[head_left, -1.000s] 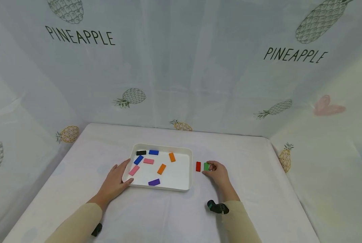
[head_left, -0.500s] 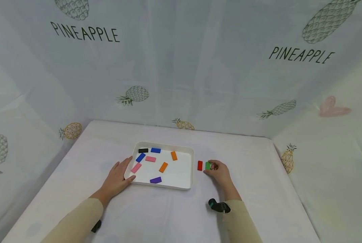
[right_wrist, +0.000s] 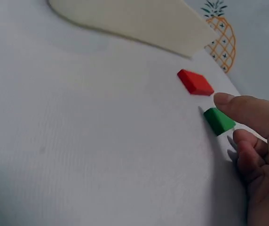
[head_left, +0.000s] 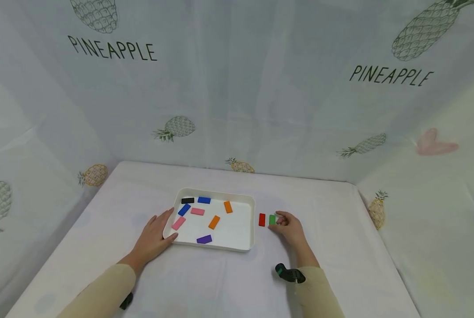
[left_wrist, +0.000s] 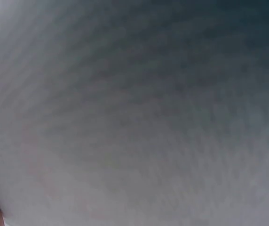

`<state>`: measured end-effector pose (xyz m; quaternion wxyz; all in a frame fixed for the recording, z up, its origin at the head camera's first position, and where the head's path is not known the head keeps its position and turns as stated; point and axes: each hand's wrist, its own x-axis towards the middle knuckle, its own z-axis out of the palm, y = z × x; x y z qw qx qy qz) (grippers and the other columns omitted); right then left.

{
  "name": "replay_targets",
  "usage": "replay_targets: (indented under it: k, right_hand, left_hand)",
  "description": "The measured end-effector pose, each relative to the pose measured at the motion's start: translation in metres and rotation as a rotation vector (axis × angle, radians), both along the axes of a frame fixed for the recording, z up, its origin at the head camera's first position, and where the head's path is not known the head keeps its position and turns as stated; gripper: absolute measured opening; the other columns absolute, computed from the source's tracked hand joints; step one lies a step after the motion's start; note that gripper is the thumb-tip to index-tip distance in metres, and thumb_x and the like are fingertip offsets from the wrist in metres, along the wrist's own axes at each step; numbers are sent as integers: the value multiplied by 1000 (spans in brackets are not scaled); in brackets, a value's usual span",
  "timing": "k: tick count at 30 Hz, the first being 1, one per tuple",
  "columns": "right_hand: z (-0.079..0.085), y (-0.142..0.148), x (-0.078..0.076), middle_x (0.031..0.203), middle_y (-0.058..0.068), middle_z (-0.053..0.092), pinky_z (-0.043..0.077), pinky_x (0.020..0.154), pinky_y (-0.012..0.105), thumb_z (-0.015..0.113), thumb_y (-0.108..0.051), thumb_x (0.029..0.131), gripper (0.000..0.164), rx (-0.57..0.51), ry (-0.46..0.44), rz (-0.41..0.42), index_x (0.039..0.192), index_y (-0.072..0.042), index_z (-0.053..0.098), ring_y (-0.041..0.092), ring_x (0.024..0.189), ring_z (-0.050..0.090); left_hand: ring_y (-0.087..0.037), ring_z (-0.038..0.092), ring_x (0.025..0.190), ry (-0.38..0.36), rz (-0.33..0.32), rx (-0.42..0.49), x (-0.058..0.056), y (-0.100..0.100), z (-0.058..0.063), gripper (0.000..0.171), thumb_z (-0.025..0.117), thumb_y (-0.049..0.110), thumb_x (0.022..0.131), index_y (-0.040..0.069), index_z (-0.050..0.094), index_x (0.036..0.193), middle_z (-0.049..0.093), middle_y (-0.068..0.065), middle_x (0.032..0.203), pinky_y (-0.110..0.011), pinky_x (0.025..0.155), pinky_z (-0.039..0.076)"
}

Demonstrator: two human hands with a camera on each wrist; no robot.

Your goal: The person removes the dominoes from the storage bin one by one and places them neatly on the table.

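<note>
Just beside the right hand (head_left: 291, 229), a green block (head_left: 272, 219)

It lies on the table (head_left: 221, 278), off the right edge of the white tray (head_left: 235, 229), with a red block (head_left: 262, 220) between. The right hand's fingers are parted about it without gripping; whether they touch, I cannot tell. The left hand (head_left: 151, 235), fingers spread, rests at the tray's near left corner.

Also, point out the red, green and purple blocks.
Red block (right_wrist: 198, 83), right wrist view: middle of its top face.
Green block (head_left: 272, 219), head view: its visible top.
Purple block (head_left: 204, 239), head view: middle of its top.
</note>
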<state>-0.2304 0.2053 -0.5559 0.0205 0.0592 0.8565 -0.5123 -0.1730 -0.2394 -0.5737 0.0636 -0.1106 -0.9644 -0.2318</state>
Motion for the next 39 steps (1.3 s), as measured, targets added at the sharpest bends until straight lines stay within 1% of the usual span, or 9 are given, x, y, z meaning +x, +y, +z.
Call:
replay_targets:
  k: [3,9,12,15,22,26,31,33,39]
  right_hand:
    - [6,-3,2,94,9,58,43,62,22,83,-8,76,55,-43,23,-17,126,-1,62,17,79,48]
    - [35,-31,11,104,14,58,45,60,23,80,-5,79,52,-107,51,-42,127,-5,62,20,84,51]
    - [46,-51,15,101,14,59,45,59,22,81,-4,78,50,-141,79,7,125,-4,63,20,82,52]
    - [51,-72,19,96,11,60,43,58,21,83,-4,76,50,-165,95,76,122,-2,64,18,77,51]
    - [47,-113,32,93,5,63,46,62,19,82,-10,79,48,-174,48,248,123,-3,63,17,77,53]
    - [43,-133,37,89,0,63,48,62,19,81,-11,80,44,-162,7,330,121,-5,65,16,76,54]
    - [38,-149,38,85,0,64,49,63,19,82,-8,79,40,-111,0,436,116,-3,67,14,73,55]
    - [36,-153,36,85,2,64,48,64,20,82,-5,78,38,-87,8,469,113,-1,67,14,73,54]
    - [29,-162,30,83,0,60,45,62,20,84,-7,76,34,34,-33,486,108,-7,70,13,74,51]
  left_hand:
    - [-38,28,141,-7,8,4,4,-1,-1,87,59,53,89,6,24,153,33,-20,153,-55,116,10]
    - [-38,27,141,-16,11,2,6,-1,-1,87,59,54,89,8,24,154,33,-19,153,-54,116,9]
    - [-37,27,141,-19,14,2,5,-2,-1,87,59,54,89,8,23,154,32,-19,154,-53,116,8]
    - [-38,26,142,-28,8,9,3,-2,0,88,59,54,89,8,23,154,31,-19,154,-54,116,7]
    - [-40,26,141,-73,-20,43,-3,-3,6,93,61,56,87,6,21,154,31,-22,153,-56,115,6]
    - [-42,26,141,-115,-32,79,-4,-3,7,93,66,51,86,4,21,153,30,-23,153,-58,115,6]
    - [-43,28,140,-176,-64,101,-5,-2,18,96,68,50,86,2,19,153,30,-25,152,-61,114,6]
    - [-43,27,140,-230,-75,94,-6,-4,25,100,69,53,85,3,16,154,29,-24,154,-61,113,7]
    - [-47,29,138,-413,-122,73,-18,-8,49,123,79,55,73,6,2,156,24,-24,156,-68,104,26]
